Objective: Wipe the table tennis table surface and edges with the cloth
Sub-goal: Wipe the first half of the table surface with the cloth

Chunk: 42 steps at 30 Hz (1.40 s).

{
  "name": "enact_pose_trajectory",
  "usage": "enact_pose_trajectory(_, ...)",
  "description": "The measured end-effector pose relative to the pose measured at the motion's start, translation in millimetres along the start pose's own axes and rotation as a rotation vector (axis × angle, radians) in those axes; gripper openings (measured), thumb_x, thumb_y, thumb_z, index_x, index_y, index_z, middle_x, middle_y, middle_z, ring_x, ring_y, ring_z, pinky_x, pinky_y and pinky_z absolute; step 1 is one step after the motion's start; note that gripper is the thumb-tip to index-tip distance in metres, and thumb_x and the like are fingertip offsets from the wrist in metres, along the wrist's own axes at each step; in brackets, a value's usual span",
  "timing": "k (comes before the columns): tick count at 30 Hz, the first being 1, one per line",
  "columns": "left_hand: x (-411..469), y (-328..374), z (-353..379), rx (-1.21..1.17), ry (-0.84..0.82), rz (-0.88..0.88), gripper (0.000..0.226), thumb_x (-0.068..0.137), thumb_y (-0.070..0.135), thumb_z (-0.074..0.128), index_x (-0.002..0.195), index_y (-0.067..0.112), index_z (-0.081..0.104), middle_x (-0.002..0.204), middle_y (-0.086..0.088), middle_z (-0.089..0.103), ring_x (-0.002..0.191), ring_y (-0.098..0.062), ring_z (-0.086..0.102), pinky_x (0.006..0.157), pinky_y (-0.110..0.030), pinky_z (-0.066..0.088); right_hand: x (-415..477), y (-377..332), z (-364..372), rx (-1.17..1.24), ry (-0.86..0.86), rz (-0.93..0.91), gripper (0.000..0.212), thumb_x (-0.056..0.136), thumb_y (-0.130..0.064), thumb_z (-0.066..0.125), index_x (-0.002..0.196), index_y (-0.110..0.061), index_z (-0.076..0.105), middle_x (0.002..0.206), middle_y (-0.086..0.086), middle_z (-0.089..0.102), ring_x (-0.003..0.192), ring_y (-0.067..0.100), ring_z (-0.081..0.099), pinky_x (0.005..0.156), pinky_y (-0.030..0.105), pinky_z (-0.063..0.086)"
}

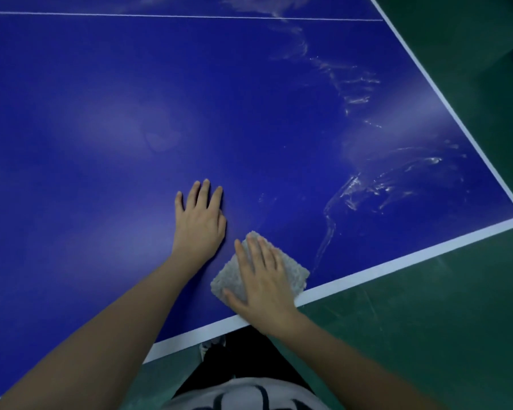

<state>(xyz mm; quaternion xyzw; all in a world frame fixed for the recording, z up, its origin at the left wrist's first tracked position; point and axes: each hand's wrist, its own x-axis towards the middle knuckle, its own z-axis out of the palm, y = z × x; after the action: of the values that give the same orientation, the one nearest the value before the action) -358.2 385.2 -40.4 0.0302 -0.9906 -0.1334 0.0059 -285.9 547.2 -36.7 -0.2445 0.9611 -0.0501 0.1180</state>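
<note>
Head view: the cloth (295, 275) lies flat on the blue table (116, 93), just inside the white border (397, 261) of the near edge.
Cloth: looks soft, light and limp, probably damp; likely best driven by a flat palm on top, not pinched.
Right hand (264, 281): fingers straight, slightly spread, pressing on the cloth, gripping nothing.
Left hand (200, 224): flat on bare table just beside the cloth, fingers extended, holding nothing.

You're in a white top (243, 393) with dark print, black trousers (249, 355) and a pale shoe (212, 346), left forearm (107, 318) and right forearm (353, 359) both bare to the frame edge.
</note>
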Motion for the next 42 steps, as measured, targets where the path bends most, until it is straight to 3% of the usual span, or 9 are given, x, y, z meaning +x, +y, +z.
enact_pose_trajectory(3, -0.4, -0.6, 0.3, -0.004, -0.006, -0.003, 0.048, 0.094, 0.02, 0.04, 0.14, 0.008, 0.039, 0.149, -0.017, 0.034, 0.14, -0.032, 0.025, 0.111, -0.054, 0.013, 21.6, 42.3, -7.8, 0.074, 0.043, 0.082, 0.084, 0.089, -0.063, 0.024, 0.148, -0.015, -0.013, 0.155, 0.003, -0.015, 0.145, 0.018, -0.011, 0.117, 0.035, -0.008)
enact_pose_trajectory(7, -0.6, 0.7, -0.3, -0.013, 0.004, -0.005, 0.048, 0.094, 0.021, 0.038, 0.14, 0.009, 0.038, 0.149, -0.016, 0.033, 0.14, -0.031, 0.024, 0.112, -0.053, 0.013, 67.4, 118.0, -36.3, 0.09, 0.174, 0.459, 0.08, 0.094, -0.052, 0.035, 0.15, -0.004, 0.003, 0.159, 0.013, 0.003, 0.146, 0.023, 0.0, 0.119, 0.037, 0.0)
enact_pose_trajectory(9, 0.3, 0.9, 0.2, -0.011, 0.005, -0.01, 0.048, 0.093, 0.021, 0.039, 0.139, 0.009, 0.039, 0.148, -0.016, 0.034, 0.14, -0.032, 0.025, 0.111, -0.054, 0.013, 93.5, 124.9, -42.0, 0.107, 0.17, 0.506, 0.079, 0.095, -0.051, 0.033, 0.149, -0.002, 0.003, 0.158, 0.014, 0.003, 0.146, 0.023, -0.001, 0.119, 0.037, 0.0)
enact_pose_trajectory(14, 0.3, 1.7, 0.4, 0.012, -0.002, -0.01, 0.049, 0.091, 0.021, 0.04, 0.139, 0.009, 0.04, 0.148, -0.017, 0.035, 0.138, -0.033, 0.027, 0.11, -0.055, 0.015, 124.7, 83.8, -41.7, 0.039, 0.108, 0.235, 0.078, 0.094, -0.051, 0.032, 0.15, -0.004, 0.005, 0.158, 0.013, 0.003, 0.146, 0.022, -0.002, 0.118, 0.037, -0.002)
enact_pose_trajectory(18, 0.6, 2.4, -0.8, 0.015, -0.01, -0.018, 0.049, 0.091, 0.02, 0.041, 0.139, 0.009, 0.04, 0.148, -0.016, 0.035, 0.139, -0.032, 0.027, 0.11, -0.055, 0.015, 68.4, 38.6, -22.4, -0.055, 0.007, -0.168, 0.083, 0.091, -0.054, 0.037, 0.149, -0.004, 0.006, 0.158, 0.015, 0.004, 0.146, 0.022, -0.002, 0.113, 0.032, -0.017)
enact_pose_trajectory(22, 0.0, 0.2, 0.6, 0.034, -0.035, -0.011, 0.05, 0.093, 0.022, 0.039, 0.142, 0.011, 0.035, 0.151, -0.015, 0.031, 0.141, -0.031, 0.023, 0.111, -0.054, 0.014, 46.2, 36.3, -13.7, -0.097, -0.07, -0.372, 0.086, 0.088, -0.062, 0.03, 0.15, -0.007, 0.006, 0.157, 0.01, -0.001, 0.145, 0.018, -0.008, 0.115, 0.034, -0.014)
enact_pose_trajectory(26, 1.6, -1.9, 2.9, 0.05, -0.051, -0.014, 0.052, 0.094, 0.024, 0.036, 0.144, 0.013, 0.032, 0.152, -0.013, 0.028, 0.142, -0.029, 0.02, 0.112, -0.052, 0.012, 121.1, 72.5, -35.9, -0.032, -0.027, -0.237, 0.082, 0.09, -0.057, 0.034, 0.15, -0.007, 0.007, 0.158, 0.011, 0.002, 0.146, 0.02, -0.002, 0.111, 0.025, -0.018)
enact_pose_trajectory(34, 1.9, -4.7, 1.6, 0.003, -0.063, -0.003, 0.051, 0.096, 0.022, 0.033, 0.146, 0.015, 0.028, 0.154, -0.011, 0.024, 0.144, -0.027, 0.014, 0.114, -0.05, 0.007, 233.7, 145.1, -69.8, 0.008, 0.18, 0.233, 0.071, 0.095, -0.047, 0.03, 0.148, -0.002, 0.018, 0.157, 0.015, 0.014, 0.145, 0.025, 0.01, 0.119, 0.039, 0.009)
enact_pose_trajectory(42, 3.4, -3.6, 0.0, 0.004, -0.062, -0.013, 0.051, 0.093, 0.019, 0.038, 0.144, 0.013, 0.033, 0.152, -0.013, 0.028, 0.142, -0.029, 0.02, 0.111, -0.051, 0.01, 66.3, 52.4, -25.9, -0.009, 0.015, -0.129, 0.08, 0.088, -0.053, 0.034, 0.147, 0.0, 0.019, 0.155, 0.018, 0.016, 0.145, 0.027, 0.009, 0.117, 0.034, -0.006)
